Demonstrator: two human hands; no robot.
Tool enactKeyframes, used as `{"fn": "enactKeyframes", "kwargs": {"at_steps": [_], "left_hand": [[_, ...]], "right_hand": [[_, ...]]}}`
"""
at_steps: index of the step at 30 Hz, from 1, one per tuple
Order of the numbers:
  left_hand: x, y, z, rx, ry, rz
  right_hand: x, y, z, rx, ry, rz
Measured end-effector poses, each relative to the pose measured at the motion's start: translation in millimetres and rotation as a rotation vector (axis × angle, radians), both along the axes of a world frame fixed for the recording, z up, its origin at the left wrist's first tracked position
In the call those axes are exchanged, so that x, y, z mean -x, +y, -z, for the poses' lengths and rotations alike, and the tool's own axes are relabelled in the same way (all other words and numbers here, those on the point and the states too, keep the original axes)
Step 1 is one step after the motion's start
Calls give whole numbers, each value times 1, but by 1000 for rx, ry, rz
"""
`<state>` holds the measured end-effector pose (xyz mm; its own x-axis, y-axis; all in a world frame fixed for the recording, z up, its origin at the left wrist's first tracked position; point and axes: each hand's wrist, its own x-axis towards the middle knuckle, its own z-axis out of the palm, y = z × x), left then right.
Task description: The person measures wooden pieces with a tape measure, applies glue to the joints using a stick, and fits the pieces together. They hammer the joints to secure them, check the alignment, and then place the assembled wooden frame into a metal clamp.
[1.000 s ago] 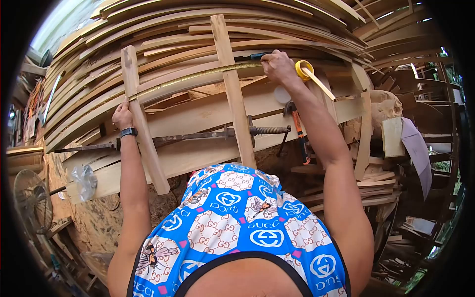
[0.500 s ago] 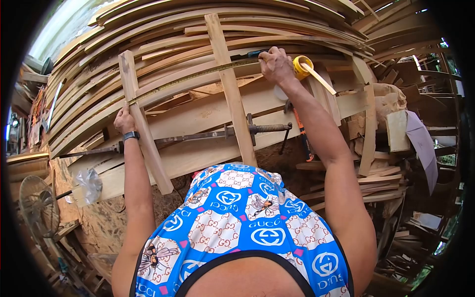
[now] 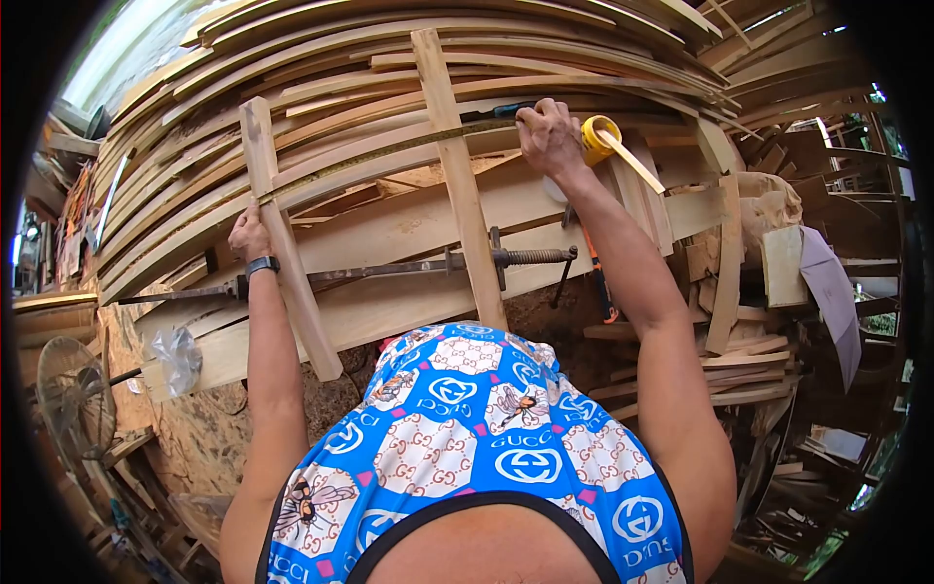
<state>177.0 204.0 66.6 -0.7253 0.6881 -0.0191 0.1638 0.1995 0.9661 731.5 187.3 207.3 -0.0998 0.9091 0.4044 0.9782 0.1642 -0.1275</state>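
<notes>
The thin, yellow, metal tape-measure blade lies at twelve o'clock from the wearer, across two pale, flat wooden slats. In the last second its bright face has turned duller, perhaps from a slight roll, while its ends have stayed at the same places; the span being measured therefore seems unchanged.

Its long axis runs nearly straight from between eight and nine o'clock to between two and three, crossing the slats rather than following them. At its lower end, by the left slat, the left hand appears to pinch the tip. At the other end, beyond the middle slat, the right hand is curled around the blade. Whether it also grasps the slim black-and-teal tool beside it, I cannot tell. A round yellow plastic tub stands at three o'clock from that hand.
</notes>
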Motion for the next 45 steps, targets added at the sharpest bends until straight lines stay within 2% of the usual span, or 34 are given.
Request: {"fn": "enactKeyframes", "kwargs": {"at_steps": [2,5,10,13,17,24,45], "left_hand": [[-3,-2,1,-23,-15,0],[-2,-1,3,-24,-34,-2],[-20,-16,-18,-8,-67,21],[-30,-20,-29,15,11,-14],[-37,-26,-39,-17,-49,-1],[-26,-21,-19,-107,-171,44],[-28,-28,-14,-79,-91,24]], "right_hand": [[-5,-3,2,-59,-1,-9],[-5,-5,0,-5,9,-3],[-13,-12,5,-70,15,-25],[-13,-13,4,-67,5,-20],[-15,-16,6,-71,14,-22],[-17,-19,6,-84,4,-27],[-24,-31,6,-72,8,-29]]}}
